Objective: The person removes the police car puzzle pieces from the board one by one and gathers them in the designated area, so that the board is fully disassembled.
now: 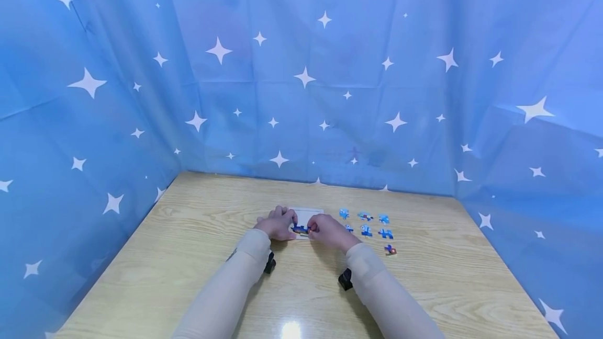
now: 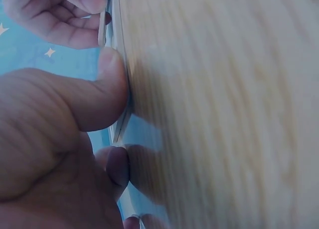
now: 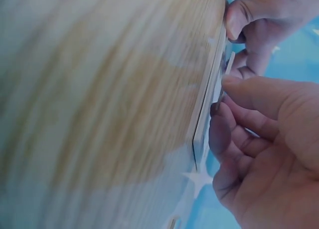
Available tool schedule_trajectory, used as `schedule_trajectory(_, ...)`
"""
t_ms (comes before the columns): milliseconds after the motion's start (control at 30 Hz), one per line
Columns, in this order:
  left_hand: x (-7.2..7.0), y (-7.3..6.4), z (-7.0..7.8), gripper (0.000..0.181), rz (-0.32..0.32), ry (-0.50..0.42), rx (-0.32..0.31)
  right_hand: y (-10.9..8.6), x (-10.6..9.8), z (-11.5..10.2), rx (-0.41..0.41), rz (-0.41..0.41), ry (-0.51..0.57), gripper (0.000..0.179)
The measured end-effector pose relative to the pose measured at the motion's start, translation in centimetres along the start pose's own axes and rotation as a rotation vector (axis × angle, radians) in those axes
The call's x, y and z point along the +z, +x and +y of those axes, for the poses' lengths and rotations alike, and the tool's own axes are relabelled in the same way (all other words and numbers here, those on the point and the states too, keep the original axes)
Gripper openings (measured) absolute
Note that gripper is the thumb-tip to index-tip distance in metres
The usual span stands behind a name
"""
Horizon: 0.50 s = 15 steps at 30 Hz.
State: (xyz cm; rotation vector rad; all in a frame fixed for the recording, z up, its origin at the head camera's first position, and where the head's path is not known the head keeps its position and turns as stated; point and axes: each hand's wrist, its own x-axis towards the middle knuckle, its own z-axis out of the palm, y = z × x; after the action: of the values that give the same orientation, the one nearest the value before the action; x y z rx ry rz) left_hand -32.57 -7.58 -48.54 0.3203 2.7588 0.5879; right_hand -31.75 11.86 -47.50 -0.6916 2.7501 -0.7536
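Note:
A pale, flat puzzle board lies on the table between the two hands. Along its near side sit joined dark-blue, colourful jigsaw pieces. My left hand holds the board's near left corner, its thumb on the front edge and a finger by the left side. Over the board's right part, my right hand pinches a thin jigsaw piece between thumb and fingers. The picture on that piece is mostly hidden by the fingers.
Several loose jigsaw pieces, among them a light-blue one, one with an eye and a red-and-blue one, lie right of the board. The wooden table meets a blue starry curtain behind and at both sides.

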Motion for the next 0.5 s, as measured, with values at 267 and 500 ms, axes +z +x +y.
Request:
schedule_trajectory(267, 1.1, 1.5, -0.9, 0.034, 0.011, 0.023, -0.02, -1.0, -0.6, 0.0, -0.017, 0.018, 0.005, 0.023)
schedule_trajectory(500, 1.1, 1.7, -0.8, 0.044, -0.005, 0.042, -0.041, -2.2, -1.3, 0.8, 0.01, 0.052, 0.004, 0.02)
